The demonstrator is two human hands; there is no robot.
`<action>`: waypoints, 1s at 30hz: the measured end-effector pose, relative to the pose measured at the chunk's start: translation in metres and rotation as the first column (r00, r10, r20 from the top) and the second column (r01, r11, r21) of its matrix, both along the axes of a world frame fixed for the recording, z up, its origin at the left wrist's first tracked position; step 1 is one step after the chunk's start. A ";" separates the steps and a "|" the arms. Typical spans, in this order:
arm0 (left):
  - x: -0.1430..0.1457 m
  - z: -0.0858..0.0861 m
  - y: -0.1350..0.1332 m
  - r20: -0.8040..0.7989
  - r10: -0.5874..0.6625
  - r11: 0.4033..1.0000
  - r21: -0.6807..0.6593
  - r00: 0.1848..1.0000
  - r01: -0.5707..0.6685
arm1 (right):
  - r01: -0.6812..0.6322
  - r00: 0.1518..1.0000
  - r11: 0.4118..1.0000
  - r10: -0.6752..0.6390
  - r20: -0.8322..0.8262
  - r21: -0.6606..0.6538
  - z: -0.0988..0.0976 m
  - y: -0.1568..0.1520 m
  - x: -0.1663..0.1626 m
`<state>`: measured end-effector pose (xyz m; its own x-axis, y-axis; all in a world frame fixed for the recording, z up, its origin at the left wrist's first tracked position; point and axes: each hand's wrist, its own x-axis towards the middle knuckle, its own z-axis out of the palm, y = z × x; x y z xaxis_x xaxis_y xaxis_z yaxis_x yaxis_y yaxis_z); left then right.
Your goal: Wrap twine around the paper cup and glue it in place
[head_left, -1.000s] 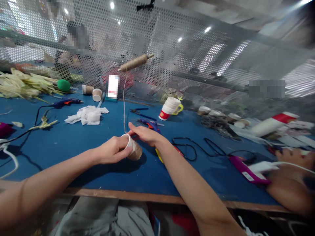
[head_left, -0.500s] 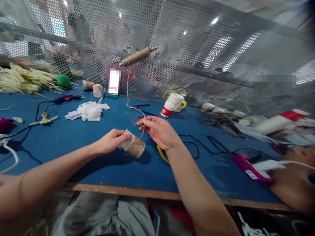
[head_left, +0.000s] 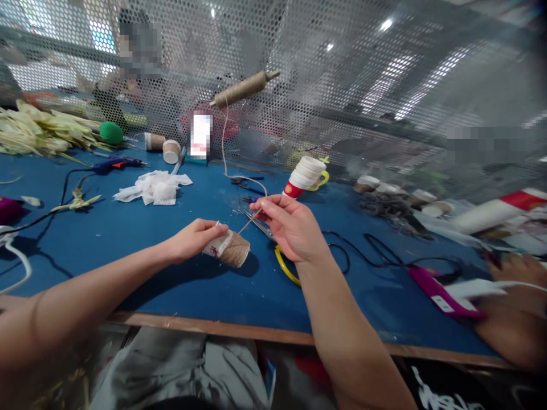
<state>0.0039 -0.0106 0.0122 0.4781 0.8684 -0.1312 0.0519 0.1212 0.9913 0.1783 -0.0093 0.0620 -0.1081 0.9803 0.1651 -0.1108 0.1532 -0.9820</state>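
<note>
My left hand [head_left: 194, 239] grips a small paper cup [head_left: 228, 249] lying on its side above the blue table [head_left: 171, 273]; brown twine is wound round its lower half. My right hand [head_left: 290, 225] pinches the twine [head_left: 250, 221] just right of the cup, pulled taut between them. The strand loops back up to a twine spool [head_left: 243, 89] on a rod at the perforated metal screen.
Yellow-handled scissors [head_left: 282, 265] lie under my right wrist. A stack of paper cups [head_left: 304, 176], white cloth scraps [head_left: 154, 187], a blue glue gun [head_left: 113, 165], black cables [head_left: 367, 250] and dried leaves [head_left: 43, 134] are around. Another person's hand [head_left: 513, 285] works at the right with a purple tool [head_left: 440, 287].
My right hand drew the twine out to the right, away from the cup. The cup tipped further onto its side. The strand from the spool went slack and curled.
</note>
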 end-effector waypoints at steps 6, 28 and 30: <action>-0.001 0.009 -0.007 -0.176 -0.070 0.971 0.213 0.982 0.107 | 0.034 0.998 0.999 -0.032 0.058 -0.026 -0.002 0.002 -0.003; -0.004 0.010 -0.015 -0.078 -0.136 0.959 0.241 0.988 0.151 | 0.045 0.993 0.996 -0.038 0.109 -0.071 -0.013 0.009 -0.003; -0.004 0.010 -0.016 -0.081 -0.136 0.955 0.254 0.987 0.152 | 0.046 0.991 0.996 -0.036 0.126 -0.081 -0.013 0.009 -0.004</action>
<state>-0.0006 -0.0263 0.0221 0.5987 0.7990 0.0560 0.1118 -0.1526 0.9819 0.1746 -0.0004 0.0491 -0.0823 0.9941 0.0705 0.0175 0.0722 -0.9972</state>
